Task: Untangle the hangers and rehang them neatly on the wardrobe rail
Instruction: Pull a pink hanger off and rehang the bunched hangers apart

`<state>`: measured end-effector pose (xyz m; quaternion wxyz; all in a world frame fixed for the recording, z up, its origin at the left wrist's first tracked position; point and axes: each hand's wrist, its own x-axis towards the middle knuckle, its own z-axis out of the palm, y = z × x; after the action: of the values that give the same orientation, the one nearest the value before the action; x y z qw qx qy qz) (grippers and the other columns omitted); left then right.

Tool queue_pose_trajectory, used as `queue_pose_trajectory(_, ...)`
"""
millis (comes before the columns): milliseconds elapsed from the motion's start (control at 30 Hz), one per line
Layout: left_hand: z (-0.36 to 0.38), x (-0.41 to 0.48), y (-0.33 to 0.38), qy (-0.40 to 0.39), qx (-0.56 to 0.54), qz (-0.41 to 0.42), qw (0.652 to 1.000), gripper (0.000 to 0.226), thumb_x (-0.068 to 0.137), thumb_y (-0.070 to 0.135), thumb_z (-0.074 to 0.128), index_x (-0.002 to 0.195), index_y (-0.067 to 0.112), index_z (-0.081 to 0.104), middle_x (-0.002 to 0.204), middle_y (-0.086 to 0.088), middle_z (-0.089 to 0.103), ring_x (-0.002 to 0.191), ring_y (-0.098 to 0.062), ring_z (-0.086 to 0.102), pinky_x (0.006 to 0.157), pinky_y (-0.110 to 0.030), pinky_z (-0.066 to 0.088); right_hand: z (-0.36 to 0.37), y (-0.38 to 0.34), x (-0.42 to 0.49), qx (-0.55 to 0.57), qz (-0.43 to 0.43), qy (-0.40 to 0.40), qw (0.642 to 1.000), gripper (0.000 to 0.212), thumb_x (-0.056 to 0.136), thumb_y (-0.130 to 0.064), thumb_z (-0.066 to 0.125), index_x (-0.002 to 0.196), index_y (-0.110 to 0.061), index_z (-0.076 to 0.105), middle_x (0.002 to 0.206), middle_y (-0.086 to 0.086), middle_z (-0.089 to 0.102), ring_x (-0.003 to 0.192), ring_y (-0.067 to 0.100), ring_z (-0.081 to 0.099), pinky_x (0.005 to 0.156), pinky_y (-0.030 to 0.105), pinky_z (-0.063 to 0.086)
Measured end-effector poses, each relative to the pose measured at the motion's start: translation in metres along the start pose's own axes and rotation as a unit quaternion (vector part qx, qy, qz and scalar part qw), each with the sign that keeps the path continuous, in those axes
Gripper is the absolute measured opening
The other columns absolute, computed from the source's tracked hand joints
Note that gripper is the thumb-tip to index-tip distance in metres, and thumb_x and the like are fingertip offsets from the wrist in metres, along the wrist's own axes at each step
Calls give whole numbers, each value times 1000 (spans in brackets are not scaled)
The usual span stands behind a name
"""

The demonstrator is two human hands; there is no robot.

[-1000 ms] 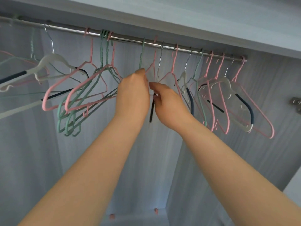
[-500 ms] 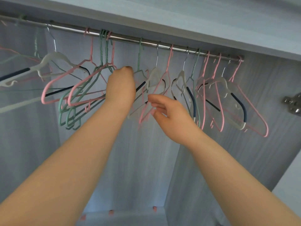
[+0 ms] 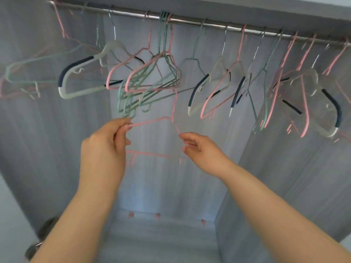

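A metal wardrobe rail runs across the top with several pink, green and white hangers on it. A tangled bunch of green and pink hangers hangs near the middle. Below that bunch hangs a pink wire hanger, hooked into the tangle rather than on the rail. My left hand pinches its left shoulder between thumb and fingers. My right hand holds its right shoulder end with curled fingers. The picture is blurred by motion.
White hangers with dark blue grips hang left of the bunch, and more white and pink hangers crowd the right end of the rail. Grey wardrobe walls close in on both sides. A metal hinge shows at the lower left.
Both hands dropped from the hangers near the rail to a lower pink hanger and took hold of its two shoulders. The view shifted right and down along the rail.
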<state>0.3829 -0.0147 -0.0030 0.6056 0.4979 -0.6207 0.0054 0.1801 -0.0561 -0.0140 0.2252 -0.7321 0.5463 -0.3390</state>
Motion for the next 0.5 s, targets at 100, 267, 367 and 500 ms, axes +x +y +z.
queue_pose_trajectory(100, -24, -30, -36, -17, -45, -64, 997, 23, 89, 13, 48, 89, 30, 64, 55, 19, 62, 63, 16, 56, 61, 3, 37, 13, 15, 5, -59, 44, -5, 997, 62, 92, -24, 50, 144, -7, 22, 152, 10, 24, 141, 21, 24, 114, 25, 17)
queue_pose_trajectory(267, -55, -67, -85, -34, -126, -195, 972, 32, 91, 3, 44, 82, 28, 63, 58, 18, 65, 54, 5, 53, 54, -1, 39, 25, 45, 6, -127, 104, -88, 982, 71, 91, -42, 46, 146, -6, 17, 154, 11, 23, 142, 24, 22, 115, 28, 15)
queue_pose_trajectory(367, -64, -86, -113, -25, -164, -249, 954, 31, 92, 2, 42, 82, 22, 63, 52, 13, 62, 50, 3, 50, 51, -2, 37, 32, 55, -1, -94, 110, -184, 972, 40, 95, -36, 41, 121, -8, 53, 123, 14, 60, 114, 24, 53, 98, 28, 38)
queue_pose_trajectory(500, -57, -108, -147, -24, -133, -303, 944, 25, 89, 7, 48, 79, 24, 63, 62, 19, 67, 49, 7, 51, 49, -7, 38, 30, 44, -13, -5, 76, -194, 978, 29, 98, -18, 38, 76, -21, 57, 63, -1, 43, 62, 12, 42, 60, 20, 39)
